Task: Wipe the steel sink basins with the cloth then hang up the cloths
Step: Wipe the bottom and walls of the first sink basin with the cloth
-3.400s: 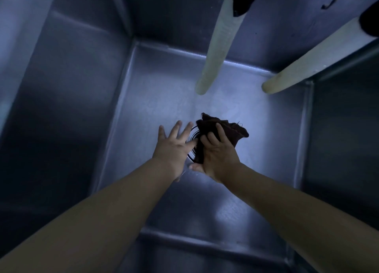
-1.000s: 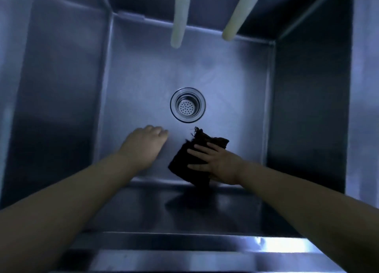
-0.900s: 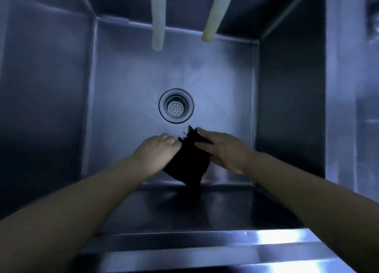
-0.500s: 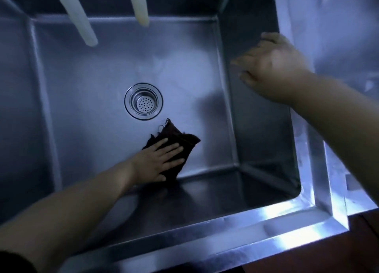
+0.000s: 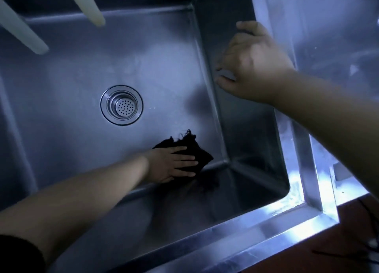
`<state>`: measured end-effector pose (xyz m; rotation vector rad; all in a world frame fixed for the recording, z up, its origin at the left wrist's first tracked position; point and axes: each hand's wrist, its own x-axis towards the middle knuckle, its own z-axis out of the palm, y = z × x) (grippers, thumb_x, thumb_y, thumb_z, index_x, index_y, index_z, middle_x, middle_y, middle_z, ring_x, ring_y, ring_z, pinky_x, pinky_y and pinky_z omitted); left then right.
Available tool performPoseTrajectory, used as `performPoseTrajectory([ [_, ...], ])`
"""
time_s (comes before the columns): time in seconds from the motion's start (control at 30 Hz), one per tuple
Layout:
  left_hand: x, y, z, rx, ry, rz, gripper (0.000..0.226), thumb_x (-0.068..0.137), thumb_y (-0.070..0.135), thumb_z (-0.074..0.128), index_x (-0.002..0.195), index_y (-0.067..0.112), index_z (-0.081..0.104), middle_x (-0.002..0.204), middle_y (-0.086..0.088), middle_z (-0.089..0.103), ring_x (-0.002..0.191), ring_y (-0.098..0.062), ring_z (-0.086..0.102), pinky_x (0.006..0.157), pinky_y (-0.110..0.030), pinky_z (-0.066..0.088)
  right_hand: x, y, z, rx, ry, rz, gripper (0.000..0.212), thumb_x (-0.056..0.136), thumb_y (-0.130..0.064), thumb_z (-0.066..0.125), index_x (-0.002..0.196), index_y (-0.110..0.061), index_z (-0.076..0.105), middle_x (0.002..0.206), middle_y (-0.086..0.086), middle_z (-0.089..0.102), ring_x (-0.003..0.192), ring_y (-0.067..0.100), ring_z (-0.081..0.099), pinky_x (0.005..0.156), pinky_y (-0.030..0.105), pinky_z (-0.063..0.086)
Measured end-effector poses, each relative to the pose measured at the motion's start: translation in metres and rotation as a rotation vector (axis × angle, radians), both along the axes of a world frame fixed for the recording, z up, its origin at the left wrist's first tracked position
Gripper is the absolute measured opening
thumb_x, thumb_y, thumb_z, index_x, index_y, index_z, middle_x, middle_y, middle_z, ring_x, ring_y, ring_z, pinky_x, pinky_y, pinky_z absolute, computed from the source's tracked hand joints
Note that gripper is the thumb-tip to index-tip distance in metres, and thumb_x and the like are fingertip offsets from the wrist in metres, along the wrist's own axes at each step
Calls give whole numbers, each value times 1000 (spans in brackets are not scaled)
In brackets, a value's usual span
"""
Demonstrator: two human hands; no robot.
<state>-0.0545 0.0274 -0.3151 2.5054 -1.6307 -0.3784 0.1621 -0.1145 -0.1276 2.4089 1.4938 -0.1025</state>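
A dark cloth lies on the floor of the steel sink basin, close to its front right corner. My left hand presses flat on the cloth with straight fingers. My right hand is up on the sink rim at the basin's right side. Its fingers curl over the rim's edge and the thumb lies against the inner wall.
A round drain strainer sits in the middle of the basin floor. Two pale spouts hang in from the top left. Beyond the right rim is a second steel surface. A reddish floor shows at bottom right.
The cloth passed from my right hand to my left, which slid it toward the front right corner. My right hand rose out of the basin and settled on the right rim.
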Motion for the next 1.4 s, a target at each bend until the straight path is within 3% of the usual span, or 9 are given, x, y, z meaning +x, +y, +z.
performPoseTrajectory([
  [0.07,16,-27,-7,0,41,25,56,89,42,51,142,32,36,150,-2,35,139,-22,30,115,-51,11,2,-1,-4,10,-13,-2,40,88,-36,37,88,-15,71,84,4,69,99,24,55,116,32,8],
  [0.13,26,-49,-13,90,67,19,57,97,39,33,149,33,12,158,-3,8,146,-25,3,108,-48,-24,4,-3,-7,36,-21,-11,41,87,-38,39,91,-14,72,85,4,69,100,24,55,116,30,7],
  [0.17,30,-59,-14,117,85,54,56,97,41,30,149,34,10,159,-2,6,146,-24,1,107,-49,-25,5,-4,-9,62,-17,-20,41,86,-38,40,91,-14,72,84,5,68,99,24,55,116,30,9],
  [0.27,41,-75,-12,139,100,170,57,92,49,37,146,37,25,153,4,30,142,-21,23,114,-54,4,7,-5,-10,139,12,-33,41,86,-39,43,88,-12,73,81,7,68,93,27,58,115,31,17],
  [0.43,48,-71,-19,95,201,416,69,93,56,34,150,31,3,159,-3,2,145,-25,-8,101,-48,-35,6,-5,-7,211,39,-56,33,86,-30,48,81,-7,72,78,11,67,87,31,59,113,33,24],
  [0.6,101,-37,-27,117,194,707,96,79,68,46,147,32,-11,157,-3,-12,143,-24,-18,102,-46,-32,6,-3,-7,255,62,-64,30,83,-29,55,65,-7,67,63,9,62,73,30,58,107,36,34],
  [0.83,208,-1,-29,128,175,1033,105,77,69,49,148,24,-14,157,-9,-16,142,-25,-20,105,-46,-26,9,-3,-10,338,50,-34,26,80,-24,57,59,-10,62,61,8,61,70,29,59,102,40,42],
  [1.17,305,48,-29,167,150,1161,110,75,71,50,148,20,-13,157,-13,-14,143,-29,-15,111,-53,-12,13,-9,-16,325,38,-28,29,83,-22,56,56,-12,58,55,6,54,65,27,54,106,39,38],
  [1.4,223,29,-30,186,136,1098,83,86,69,27,149,28,-9,157,-11,-14,143,-29,-18,109,-52,-17,12,-7,-13,323,24,-25,26,82,-18,54,57,-11,59,56,9,57,64,30,55,104,40,41],
])
